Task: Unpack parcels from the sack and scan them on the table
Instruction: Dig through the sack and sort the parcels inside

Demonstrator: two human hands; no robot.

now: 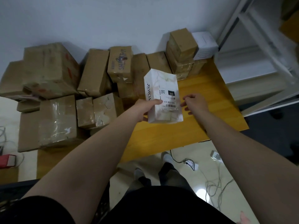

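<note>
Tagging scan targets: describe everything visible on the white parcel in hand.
The white parcel is an oblong carton, seemingly cardboard, with faint pale patterning and dark lettering along one edge. Its label, with barcode and black "032" block, faces up. The left hand grips its near left side over the yellow table; the right hand is close beside it.

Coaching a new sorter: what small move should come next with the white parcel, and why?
Probably close the open right hand onto the free edge of the white parcel to steady it: only the left hand grips it, label up, above the yellow table.
</note>
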